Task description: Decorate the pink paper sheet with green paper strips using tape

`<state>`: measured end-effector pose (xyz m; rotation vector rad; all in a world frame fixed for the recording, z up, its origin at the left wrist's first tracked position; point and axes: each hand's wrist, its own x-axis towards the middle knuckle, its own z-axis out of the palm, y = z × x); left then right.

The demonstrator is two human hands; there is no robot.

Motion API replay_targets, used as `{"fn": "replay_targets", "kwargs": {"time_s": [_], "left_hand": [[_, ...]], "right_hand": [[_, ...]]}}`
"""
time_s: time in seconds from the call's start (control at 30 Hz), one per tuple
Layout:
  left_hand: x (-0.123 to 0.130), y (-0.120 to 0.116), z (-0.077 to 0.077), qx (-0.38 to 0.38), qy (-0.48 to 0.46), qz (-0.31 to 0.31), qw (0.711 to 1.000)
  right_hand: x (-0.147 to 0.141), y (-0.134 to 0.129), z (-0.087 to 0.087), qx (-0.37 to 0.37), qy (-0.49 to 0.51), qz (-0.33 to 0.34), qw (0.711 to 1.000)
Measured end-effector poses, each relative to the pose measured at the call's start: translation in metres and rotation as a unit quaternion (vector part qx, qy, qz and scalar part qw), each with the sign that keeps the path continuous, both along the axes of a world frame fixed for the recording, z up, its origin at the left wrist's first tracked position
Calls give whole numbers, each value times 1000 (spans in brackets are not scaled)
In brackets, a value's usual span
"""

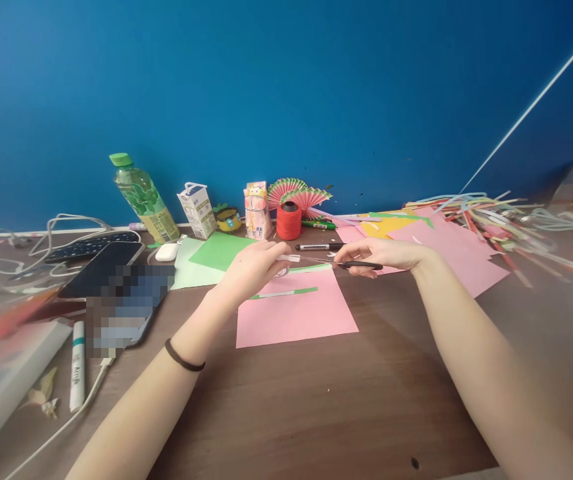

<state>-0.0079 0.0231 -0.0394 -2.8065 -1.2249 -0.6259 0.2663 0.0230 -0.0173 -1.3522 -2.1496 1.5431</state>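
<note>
My left hand pinches a small white strip that sticks out past the fingertips. A pair of scissors with black handles is in my right hand, its blades pointing left toward the strip. Whether the blades touch the strip I cannot tell. Below both hands lies a pink sheet of paper, with a thin green-and-white strip across it. A green sheet lies partly behind my left hand.
Along the blue wall stand a green-capped bottle, a carton, a red thread spool and pleated paper fans. A black pen lies behind the hands. Phones, cables and a white marker are left; paper strips pile right.
</note>
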Motion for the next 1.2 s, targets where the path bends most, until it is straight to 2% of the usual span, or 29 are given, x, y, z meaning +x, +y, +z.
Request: {"fn": "replay_targets", "kwargs": {"time_s": [0.43, 1.2], "left_hand": [[4, -3, 3, 30, 22, -4, 999], [5, -3, 1, 32, 35, -5, 999]], "right_hand": [[-5, -2, 1, -2, -4, 5, 1000], [-11, -4, 6, 17, -27, -7, 999]]}}
